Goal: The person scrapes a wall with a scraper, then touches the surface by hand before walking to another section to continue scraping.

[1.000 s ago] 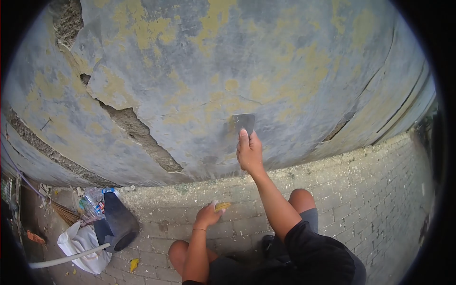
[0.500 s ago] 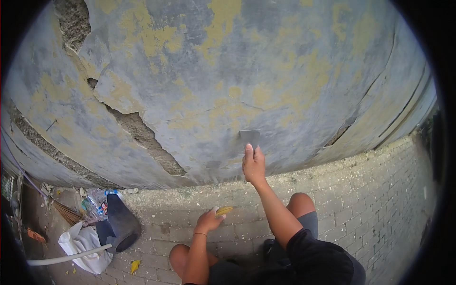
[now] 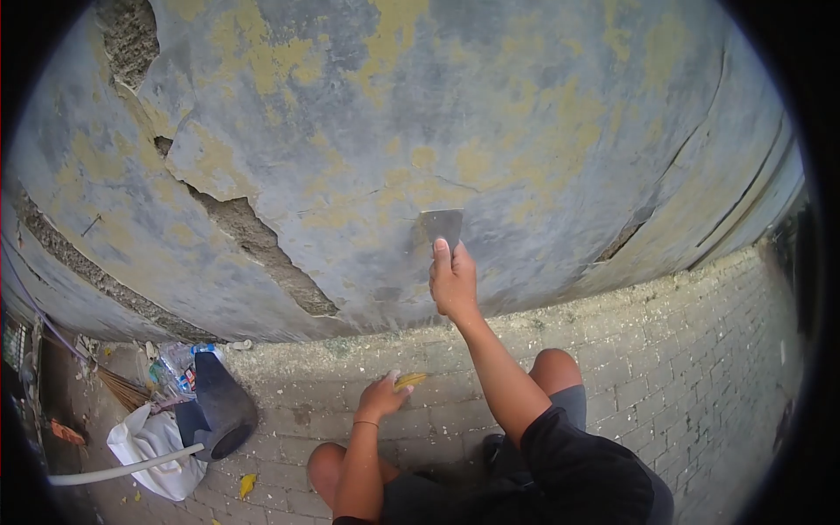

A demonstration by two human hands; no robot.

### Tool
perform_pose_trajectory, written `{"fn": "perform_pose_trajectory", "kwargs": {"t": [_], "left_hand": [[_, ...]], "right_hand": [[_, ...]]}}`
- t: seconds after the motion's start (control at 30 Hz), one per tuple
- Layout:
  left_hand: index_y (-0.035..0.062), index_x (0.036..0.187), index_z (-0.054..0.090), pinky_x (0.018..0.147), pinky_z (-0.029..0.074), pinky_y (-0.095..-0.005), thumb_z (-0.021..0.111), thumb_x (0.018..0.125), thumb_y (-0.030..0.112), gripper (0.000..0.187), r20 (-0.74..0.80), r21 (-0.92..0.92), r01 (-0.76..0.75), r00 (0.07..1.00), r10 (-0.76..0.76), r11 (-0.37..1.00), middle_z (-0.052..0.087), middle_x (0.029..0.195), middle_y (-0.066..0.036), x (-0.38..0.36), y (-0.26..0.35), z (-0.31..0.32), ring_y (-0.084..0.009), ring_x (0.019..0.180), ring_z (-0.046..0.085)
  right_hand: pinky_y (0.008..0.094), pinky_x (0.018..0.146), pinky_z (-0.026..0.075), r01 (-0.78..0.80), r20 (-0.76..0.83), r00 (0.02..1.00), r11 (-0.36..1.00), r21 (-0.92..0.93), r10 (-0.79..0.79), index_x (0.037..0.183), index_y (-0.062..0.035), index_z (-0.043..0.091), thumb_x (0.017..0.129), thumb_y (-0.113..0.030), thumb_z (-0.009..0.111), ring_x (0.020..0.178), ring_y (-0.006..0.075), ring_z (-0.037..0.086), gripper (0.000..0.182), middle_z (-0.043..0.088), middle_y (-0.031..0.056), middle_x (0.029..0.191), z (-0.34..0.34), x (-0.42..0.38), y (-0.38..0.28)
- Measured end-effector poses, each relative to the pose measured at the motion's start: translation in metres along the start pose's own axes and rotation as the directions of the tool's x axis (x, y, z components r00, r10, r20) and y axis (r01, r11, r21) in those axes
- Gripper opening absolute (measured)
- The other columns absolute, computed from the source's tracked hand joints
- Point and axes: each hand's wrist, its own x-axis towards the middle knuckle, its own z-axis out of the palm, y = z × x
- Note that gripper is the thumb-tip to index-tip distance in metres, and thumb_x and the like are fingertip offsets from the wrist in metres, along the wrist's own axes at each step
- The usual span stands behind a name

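Note:
My right hand [image 3: 453, 278] is closed round the handle of a flat metal scraper [image 3: 444, 225], thumb lying along the blade. The blade's wide edge points up the wall and is right at its surface. Faded grey-blue paint with yellowish patches covers the plaster wall [image 3: 350, 157]. Lower down, over the paving near my left knee, my left hand [image 3: 381, 399] is partly curled. A yellow leaf-like piece [image 3: 411, 381] shows between its thumb and fingers.
Deep cracks [image 3: 254, 236] run down the wall at left, and another gap [image 3: 626, 241] is at right. On the brick paving [image 3: 647, 376], left of me, are a white sack [image 3: 153, 446], a dark container [image 3: 223, 407], a pale pipe [image 3: 131, 471], plastic litter and a broom [image 3: 122, 389].
My right hand has moved up and slightly left along the wall with the scraper, whose blade has turned a little. My left hand stays low, shifting slightly with the view.

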Motion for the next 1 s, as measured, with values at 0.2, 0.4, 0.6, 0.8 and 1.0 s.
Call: {"fn": "perform_pose_trajectory", "kwargs": {"t": [0.2,0.4,0.6,0.8,1.0], "left_hand": [[0.0073,0.131,0.051,0.094,0.047,-0.0439,0.06,0.086,0.049,0.062,-0.12,0.044,-0.088,0.988,0.092,0.995,0.063,0.119,-0.019,0.01,-0.02,0.008,-0.0369,0.111,0.06],[0.0076,0.133,0.05,0.097,0.045,-0.0432,0.059,0.086,0.051,0.065,-0.058,0.017,-0.012,0.998,0.013,1.0,0.061,0.124,-0.02,0.001,-0.011,0.004,-0.0364,0.115,0.058],[0.0072,0.131,0.051,0.095,0.046,-0.0437,0.059,0.086,0.05,0.063,-0.093,0.053,-0.061,0.994,0.066,0.997,0.062,0.122,-0.019,0.004,-0.017,0.005,-0.0365,0.113,0.058],[0.0072,0.131,0.051,0.095,0.046,-0.0438,0.059,0.086,0.05,0.062,-0.11,0.021,-0.069,0.991,0.071,0.997,0.061,0.124,-0.019,0.004,-0.012,0.007,-0.0364,0.114,0.058],[0.0066,0.134,0.049,0.097,0.045,-0.0411,0.061,0.084,0.055,0.07,-0.066,0.054,-0.023,0.997,0.027,0.998,0.061,0.123,-0.02,0.007,-0.016,0.007,-0.0346,0.115,0.058]], "right_hand": [[0.0227,0.036,0.027,0.012,-0.037,0.999,0.999,0.036,-0.01,0.087,-0.0075,0.045,0.102,-0.033,0.048,0.043,0.0035,0.034,0.03,0.037,-0.0058,0.056,-0.014,-0.008,0.046],[0.0224,0.036,0.027,-0.025,0.021,1.0,0.994,0.111,0.023,0.087,-0.0082,0.045,0.102,-0.032,0.049,0.043,0.0029,0.034,0.028,0.037,-0.0062,0.057,0.001,-0.005,0.026],[0.0234,0.037,0.029,-0.037,-0.015,0.999,0.996,0.076,0.038,0.087,-0.0075,0.046,0.102,-0.032,0.049,0.043,0.004,0.035,0.028,0.038,-0.0057,0.056,-0.01,-0.004,0.045],[0.0262,0.05,0.038,0.049,0.02,0.999,0.999,-0.006,-0.049,0.094,-0.0019,0.056,0.102,-0.034,0.047,0.054,0.0062,0.045,0.034,0.049,-0.0022,0.063,-0.003,-0.001,0.022],[0.0265,0.049,0.036,-0.124,-0.004,0.992,0.991,0.046,0.124,0.091,-0.0025,0.054,0.102,-0.033,0.048,0.053,0.0059,0.042,0.033,0.046,-0.0029,0.062,-0.01,-0.009,0.021]]}}
